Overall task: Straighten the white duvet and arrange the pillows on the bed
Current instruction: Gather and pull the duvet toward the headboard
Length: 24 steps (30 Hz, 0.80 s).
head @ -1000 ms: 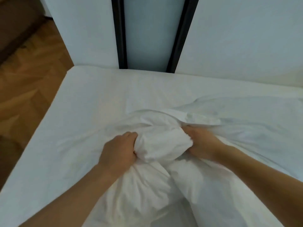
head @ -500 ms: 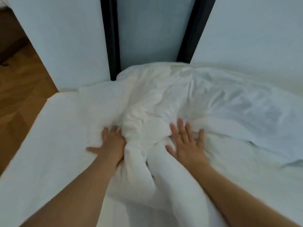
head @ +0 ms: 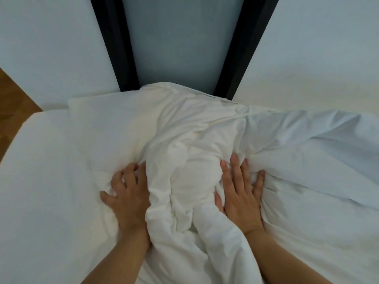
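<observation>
The white duvet (head: 184,144) lies bunched and creased across the bed, its far edge reaching the wall. A thick fold of it rises between my two hands. My left hand (head: 127,193) presses down on the duvet left of that fold, fingers slightly curled and spread. To the right of the fold, my right hand (head: 240,189) lies flat, fingers apart, palm on the fabric. Neither hand grips cloth. The bare white sheet of the bed (head: 41,181) shows at the left. No pillow is in view.
Behind the bed stands a pale wall (head: 51,48) with two dark vertical strips (head: 112,44) framing a blue-grey panel (head: 180,37). Wooden floor (head: 14,95) shows past the bed's left edge.
My hands let go of the bunched duvet they were gripping, after throwing it forward to the wall. Both now press flat on it, and the view has shifted closer to the wall.
</observation>
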Each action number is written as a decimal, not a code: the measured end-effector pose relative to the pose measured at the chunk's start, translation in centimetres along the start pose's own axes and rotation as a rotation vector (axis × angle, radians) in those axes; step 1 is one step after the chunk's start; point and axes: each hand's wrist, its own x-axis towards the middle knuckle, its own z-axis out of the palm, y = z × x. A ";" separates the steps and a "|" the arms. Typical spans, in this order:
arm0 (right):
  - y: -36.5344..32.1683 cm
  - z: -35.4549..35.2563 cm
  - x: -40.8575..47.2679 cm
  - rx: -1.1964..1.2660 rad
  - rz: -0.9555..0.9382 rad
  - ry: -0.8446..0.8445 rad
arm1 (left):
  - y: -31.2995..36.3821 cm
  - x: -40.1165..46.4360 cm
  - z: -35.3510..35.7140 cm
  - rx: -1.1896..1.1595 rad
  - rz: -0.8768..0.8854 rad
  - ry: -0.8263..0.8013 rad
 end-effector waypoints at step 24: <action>-2.9 -19.5 -22.3 0.371 0.214 -0.429 | 3.1 -19.0 -10.0 -2.037 -0.898 -0.891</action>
